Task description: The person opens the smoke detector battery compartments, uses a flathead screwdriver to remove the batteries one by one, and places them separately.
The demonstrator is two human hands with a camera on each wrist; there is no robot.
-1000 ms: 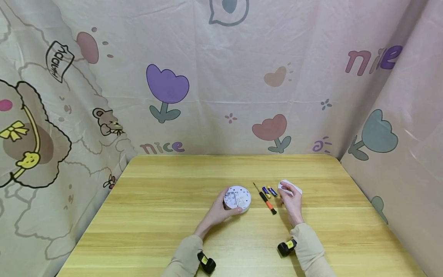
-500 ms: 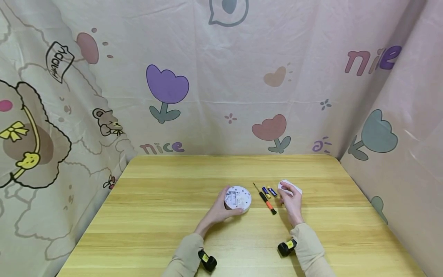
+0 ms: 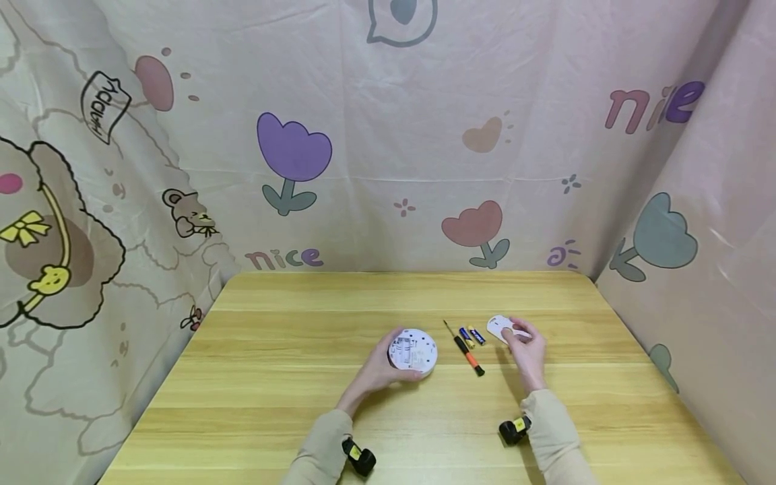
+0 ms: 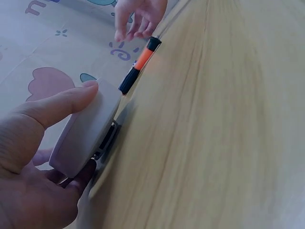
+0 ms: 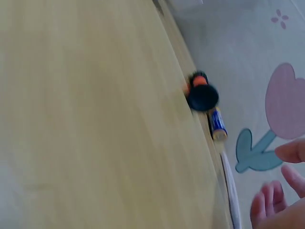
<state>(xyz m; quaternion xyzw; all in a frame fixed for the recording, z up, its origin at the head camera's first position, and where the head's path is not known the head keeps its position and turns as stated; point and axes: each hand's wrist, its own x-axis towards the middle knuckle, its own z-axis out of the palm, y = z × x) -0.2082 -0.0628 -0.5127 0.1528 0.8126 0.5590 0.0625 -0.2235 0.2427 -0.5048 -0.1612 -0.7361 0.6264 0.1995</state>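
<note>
My left hand grips a round white device by its rim, thumb at the near side. Its face bears a printed label and small dark holes. In the left wrist view the device is held tilted, with a dark part below its edge. To the right, my right hand is over a flat white plate with a small slot. The right wrist view shows that hand's fingers loosely spread and apart from the plate on the table.
A black and orange screwdriver lies between the hands. Close by are two blue and yellow batteries, the left battery and the right battery. Behind the wooden table hangs a patterned cloth.
My right hand has shifted right, off the plate's left part, so more of the plate shows. The left hand with the device has moved slightly left and nearer.
</note>
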